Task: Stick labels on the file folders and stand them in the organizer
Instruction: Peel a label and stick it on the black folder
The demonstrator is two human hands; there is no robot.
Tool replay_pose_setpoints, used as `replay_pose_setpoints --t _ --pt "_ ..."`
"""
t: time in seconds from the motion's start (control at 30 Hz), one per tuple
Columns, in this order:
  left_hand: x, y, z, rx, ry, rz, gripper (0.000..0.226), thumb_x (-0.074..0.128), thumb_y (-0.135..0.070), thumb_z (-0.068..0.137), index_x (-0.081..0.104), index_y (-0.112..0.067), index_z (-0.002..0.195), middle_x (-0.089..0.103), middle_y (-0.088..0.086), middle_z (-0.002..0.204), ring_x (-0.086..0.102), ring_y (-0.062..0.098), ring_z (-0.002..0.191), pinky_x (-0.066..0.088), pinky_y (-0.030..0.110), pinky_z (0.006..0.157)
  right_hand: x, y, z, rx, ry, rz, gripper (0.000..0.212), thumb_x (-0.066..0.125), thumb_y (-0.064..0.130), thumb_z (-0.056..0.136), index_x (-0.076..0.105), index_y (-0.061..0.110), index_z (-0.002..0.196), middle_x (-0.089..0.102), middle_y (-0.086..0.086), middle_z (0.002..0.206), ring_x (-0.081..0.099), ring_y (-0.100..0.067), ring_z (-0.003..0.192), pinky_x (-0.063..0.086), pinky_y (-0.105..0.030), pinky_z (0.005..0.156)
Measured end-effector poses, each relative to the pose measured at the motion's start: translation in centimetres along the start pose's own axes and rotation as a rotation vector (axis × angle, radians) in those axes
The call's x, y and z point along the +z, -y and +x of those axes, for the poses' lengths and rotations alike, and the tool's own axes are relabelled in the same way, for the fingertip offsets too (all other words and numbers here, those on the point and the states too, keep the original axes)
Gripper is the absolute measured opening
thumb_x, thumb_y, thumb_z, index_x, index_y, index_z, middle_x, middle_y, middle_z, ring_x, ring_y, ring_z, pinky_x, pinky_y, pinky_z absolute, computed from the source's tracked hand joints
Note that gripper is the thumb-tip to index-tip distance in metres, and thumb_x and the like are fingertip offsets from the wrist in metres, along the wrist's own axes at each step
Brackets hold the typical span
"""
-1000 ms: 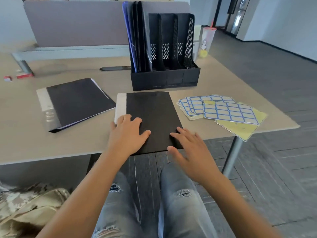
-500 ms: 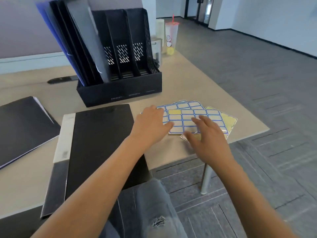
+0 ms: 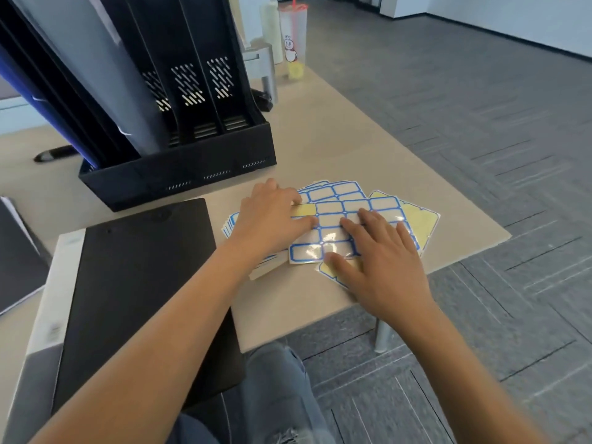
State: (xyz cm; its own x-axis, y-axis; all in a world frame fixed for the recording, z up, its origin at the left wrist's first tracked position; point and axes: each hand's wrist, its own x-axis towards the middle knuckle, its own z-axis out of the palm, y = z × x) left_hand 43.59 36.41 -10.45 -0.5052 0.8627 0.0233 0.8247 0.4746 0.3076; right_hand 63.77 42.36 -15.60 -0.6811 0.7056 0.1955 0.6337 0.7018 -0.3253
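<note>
Peeling a label looks to be the step in hand: both hands lie on the top label sheet (image 3: 339, 225), which sits fanned over other sheets near the right edge of the surface (image 3: 336, 139). The left hand (image 3: 272, 216) rests palm down on the sheet's left part, fingers spread flat and apart, pinning it rather than gripping it. The right hand (image 3: 381, 267) also lies open on the sheet, fingers extended over the blue-bordered labels and thumb near the sheet's near edge; it grasps nothing yet. One cell near the left hand shows bare yellow backing, so a label seems already gone from there.

The black file folder (image 3: 141, 283) lies flat just left of the sheets, its pale spine strip toward the left, apparently unlabelled. Behind it stands the black organizer (image 3: 192, 168), with several folders upright in its left slots and the right slots free.

The next move probably calls for a fingertip lifting a label corner while the other hand holds the sheet down.
</note>
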Motion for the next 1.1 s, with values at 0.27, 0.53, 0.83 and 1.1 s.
replay_pose_setpoints --t 0.27,0.53,0.83,1.1 --pt "0.3 -0.4 1.1 0.046 -0.025 -0.066 0.038 0.067 -0.058 0.084 0.069 -0.033 0.113 0.05 -0.007 0.104 0.048 0.023 0.114 0.044 0.046 0.1 0.0 0.1 -0.1 0.004 -0.007 -0.001 0.082 0.025 0.076 0.091 0.047 0.03 0.156 0.034 -0.002 0.17 0.026 -0.021 0.159 0.011 -0.047 0.131" --pt "0.5 -0.4 1.0 0.071 -0.024 -0.056 0.035 0.069 -0.054 0.086 0.071 -0.038 0.118 0.05 -0.004 0.11 0.045 0.023 0.119 0.041 0.045 0.101 -0.2 0.1 -0.1 0.003 -0.001 0.0 0.082 0.024 0.077 0.091 0.046 0.031 0.156 0.032 -0.001 0.171 0.025 -0.02 0.159 0.01 -0.046 0.131" --pt "-0.3 -1.0 0.8 0.016 -0.045 -0.42 0.026 0.069 -0.025 0.088 0.069 -0.027 0.114 0.069 -0.006 0.113 0.061 0.015 0.109 0.047 0.033 0.097 -0.3 0.3 -0.4 -0.017 -0.016 0.006 0.077 0.025 0.075 0.094 0.042 0.034 0.158 0.029 0.006 0.172 0.019 -0.014 0.161 0.005 -0.05 0.131" --pt "-2.3 -0.5 -1.1 -0.085 -0.028 -0.633 0.025 0.068 -0.005 0.086 0.078 -0.016 0.106 0.075 -0.001 0.097 0.065 0.01 0.083 0.041 0.004 0.054 -0.9 0.1 -0.4 -0.067 -0.079 0.137 0.062 0.046 0.056 0.097 0.051 0.029 0.152 0.042 0.007 0.165 0.032 -0.013 0.156 0.015 -0.05 0.129"
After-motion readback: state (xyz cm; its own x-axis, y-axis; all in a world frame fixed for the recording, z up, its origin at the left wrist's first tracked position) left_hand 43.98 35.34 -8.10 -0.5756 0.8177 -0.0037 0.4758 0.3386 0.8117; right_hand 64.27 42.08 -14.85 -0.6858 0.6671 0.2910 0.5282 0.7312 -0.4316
